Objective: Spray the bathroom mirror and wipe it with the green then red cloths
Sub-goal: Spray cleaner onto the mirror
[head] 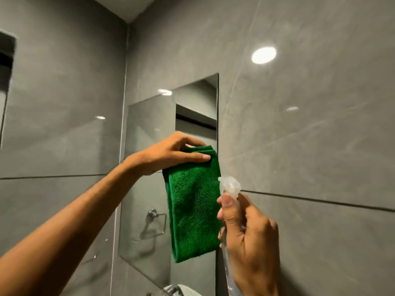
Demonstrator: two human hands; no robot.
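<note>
Closest to me is my right hand, curled tight around the neck of the clear spray bottle, thumb up by the nozzle head. The bottle looks like thin see-through plastic, so I'd guess light and a bit squishy, probably slick if it's wet. The neck just under the trigger seems the right spot to grip, and that's where I've got it. I can't tell how full it is; the body drops out of view.

Just past it, the green cloth hangs folded, soft terry, floppy and basically weightless I'd say. No way to hurt it, and it should grab the glass nicely. My left hand is pinched shut on its top fold, fingers over the front and thumb behind, with the rest dangling in front of the mirror. I can't tell if it's actually pressed to the glass.

The mirror is the fragile bit: flat on the grey tile wall.

No red cloth in sight.
</note>
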